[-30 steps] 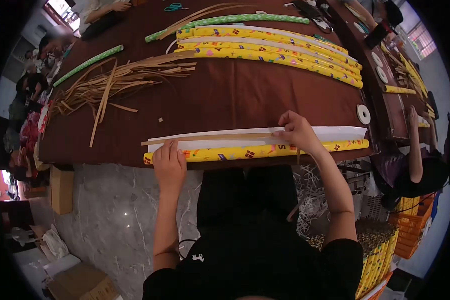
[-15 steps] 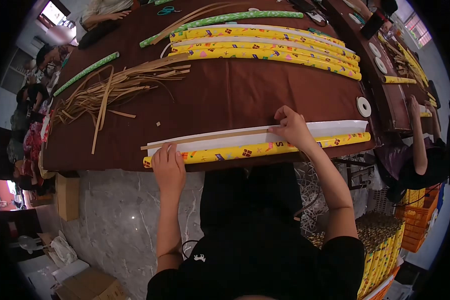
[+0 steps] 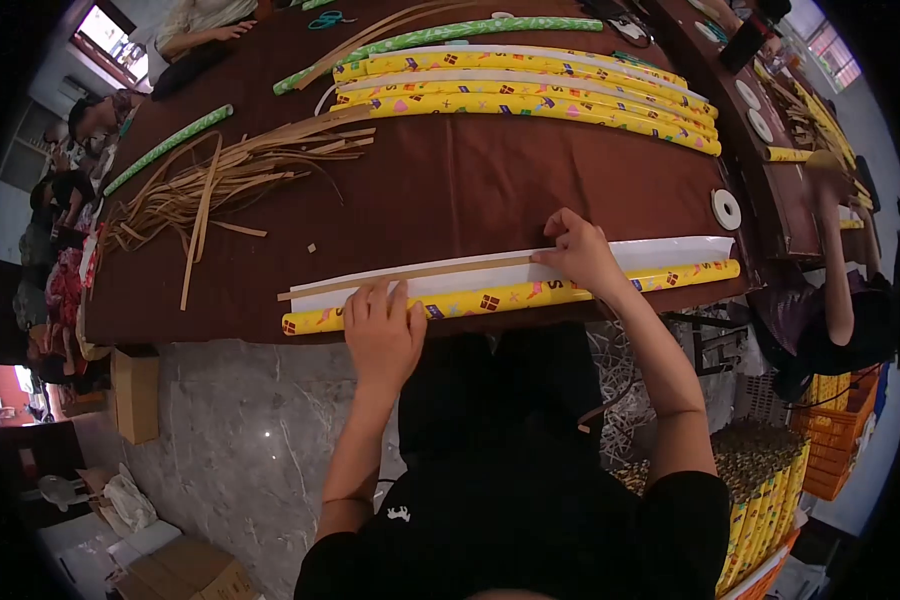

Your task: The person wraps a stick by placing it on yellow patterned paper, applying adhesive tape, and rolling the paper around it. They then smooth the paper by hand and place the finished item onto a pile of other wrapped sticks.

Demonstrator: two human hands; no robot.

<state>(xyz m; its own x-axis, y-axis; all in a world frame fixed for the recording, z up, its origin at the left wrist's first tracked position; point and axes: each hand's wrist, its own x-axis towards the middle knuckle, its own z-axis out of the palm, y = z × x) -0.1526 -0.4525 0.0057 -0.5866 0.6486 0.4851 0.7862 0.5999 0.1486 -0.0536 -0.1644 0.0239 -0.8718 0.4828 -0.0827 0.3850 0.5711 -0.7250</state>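
Left hand (image 3: 382, 335), fingers spread across yellow printed glossy-paper roll (image 3: 490, 302) | right hand (image 3: 580, 258) curled at flat tan strip (image 3: 460, 268), pinch unclear | strip best kept straight, taut between hands

1 yellow printed gift-wrap roll (image 3: 510, 297) lies partly unrolled along the table's (image 3: 530, 190) near edge, white reverse side (image 3: 670, 252) facing up. 1 flat brown strip (image 3: 470, 267) lies lengthwise on the reverse side, its left end projecting past the paper.
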